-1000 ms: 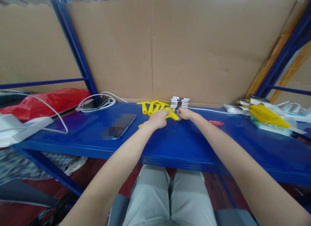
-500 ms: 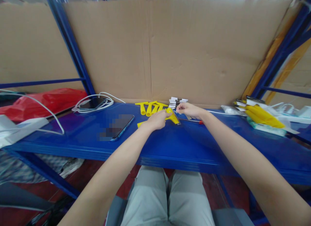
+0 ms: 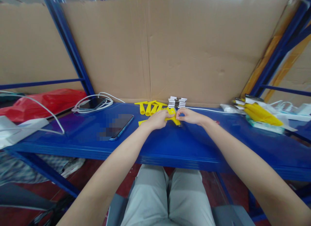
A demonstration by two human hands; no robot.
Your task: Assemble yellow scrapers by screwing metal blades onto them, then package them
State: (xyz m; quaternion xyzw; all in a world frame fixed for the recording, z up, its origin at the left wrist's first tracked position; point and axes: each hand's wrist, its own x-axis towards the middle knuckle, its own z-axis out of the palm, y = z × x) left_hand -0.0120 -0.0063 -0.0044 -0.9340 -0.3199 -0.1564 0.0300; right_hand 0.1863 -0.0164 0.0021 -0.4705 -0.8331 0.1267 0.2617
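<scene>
My left hand (image 3: 159,119) is closed around a yellow plastic scraper (image 3: 175,121), whose handle end sticks out to the left below my wrist. A thin metal blade edge shows at the lower right of its head. My right hand (image 3: 190,116) is at the right side of the scraper head, thumb and index finger pinched together. Whatever lies between those fingertips is too small to make out. Just behind my hands are several more yellow scraper bodies (image 3: 142,109) in a row, and a stack of white-and-black packets (image 3: 177,102).
A smartphone (image 3: 122,126) lies left of my arm on the blue table (image 3: 175,148). Coiled white cable (image 3: 107,103) and a red bag (image 3: 53,101) are farther left. Yellow pieces (image 3: 262,114) sit on a pack at right. A cardboard sheet (image 3: 189,51) stands behind.
My right hand has come slightly forward to the scraper head, away from the packet stack. The red-ended rod near it is now mostly hidden by my forearm. My left hand keeps its hold.
</scene>
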